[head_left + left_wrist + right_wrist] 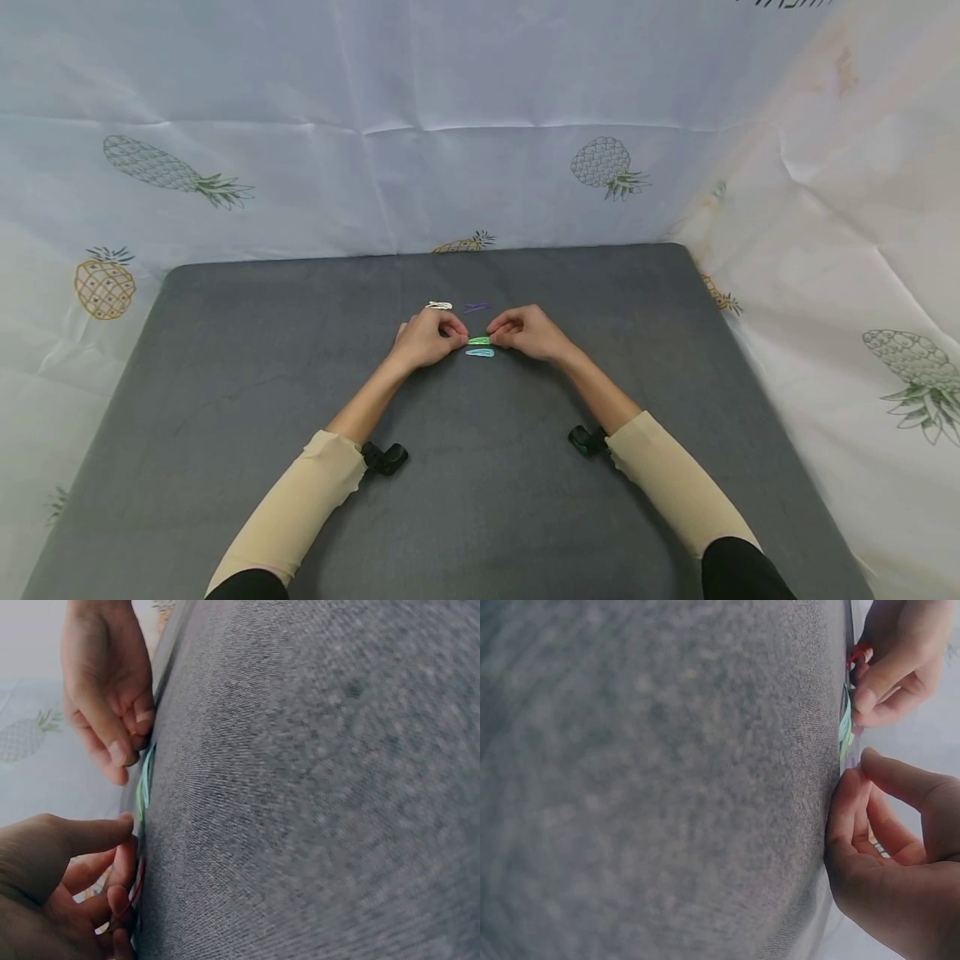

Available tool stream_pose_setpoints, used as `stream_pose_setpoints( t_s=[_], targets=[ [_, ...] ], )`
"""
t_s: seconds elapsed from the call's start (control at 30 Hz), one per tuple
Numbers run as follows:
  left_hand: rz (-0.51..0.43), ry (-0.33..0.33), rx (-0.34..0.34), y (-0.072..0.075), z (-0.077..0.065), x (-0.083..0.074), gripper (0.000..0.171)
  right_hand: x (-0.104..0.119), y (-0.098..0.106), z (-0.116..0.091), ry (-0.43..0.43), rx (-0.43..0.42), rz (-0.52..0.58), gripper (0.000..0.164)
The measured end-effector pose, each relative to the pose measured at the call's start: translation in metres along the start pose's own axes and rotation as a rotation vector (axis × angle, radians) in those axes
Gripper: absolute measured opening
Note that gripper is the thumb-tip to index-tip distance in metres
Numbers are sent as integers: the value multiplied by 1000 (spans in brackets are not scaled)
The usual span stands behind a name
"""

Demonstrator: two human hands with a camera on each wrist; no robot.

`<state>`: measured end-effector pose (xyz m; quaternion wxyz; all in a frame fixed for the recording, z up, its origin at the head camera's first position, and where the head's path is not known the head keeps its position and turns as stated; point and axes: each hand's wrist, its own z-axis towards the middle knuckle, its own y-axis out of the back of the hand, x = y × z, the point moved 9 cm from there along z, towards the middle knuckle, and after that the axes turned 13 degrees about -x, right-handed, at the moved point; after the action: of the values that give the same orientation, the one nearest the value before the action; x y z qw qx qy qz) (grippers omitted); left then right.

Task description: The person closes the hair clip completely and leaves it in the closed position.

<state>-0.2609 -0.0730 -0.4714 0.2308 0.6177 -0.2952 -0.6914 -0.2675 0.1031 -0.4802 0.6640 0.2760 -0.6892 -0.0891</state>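
A green hair clip (pixel 478 341) lies on the grey tabletop between my two hands. My left hand (pixel 429 337) pinches its left end between thumb and forefinger. The right hand (pixel 531 332) has its thumb and forefinger at the other end, also pinching it. Just nearer to me is a light blue hair clip (pixel 480 352). Beyond the hands lie a purple hair clip (pixel 476 307) and a white hair clip (pixel 439 305). In the right wrist view a red hair clip (pixel 859 652) shows beside the left hand's curled fingers, which partly hide it.
The grey table (pixel 480 500) spreads around the hands. Its far edge meets a white cloth (pixel 450 175) printed with pineapples. Black wrist cameras sit at the left cuff (pixel 386 458) and the right cuff (pixel 587 441).
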Motion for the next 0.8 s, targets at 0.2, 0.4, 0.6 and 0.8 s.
stream_pose_setpoints(
  t_s=[0.2,0.4,0.6,0.8],
  targets=[
    [-5,7,2,0,1,0,10,-1,2,1,5,-16,13,20],
    [-16,17,-27,2,2,1,10,1,4,2,32,-42,19,19],
    [-70,52,-54,5,2,0,10,5,9,6,51,-74,24,19],
    [-95,56,-82,11,5,-4,12,6,12,11,35,-96,29,21]
  ],
)
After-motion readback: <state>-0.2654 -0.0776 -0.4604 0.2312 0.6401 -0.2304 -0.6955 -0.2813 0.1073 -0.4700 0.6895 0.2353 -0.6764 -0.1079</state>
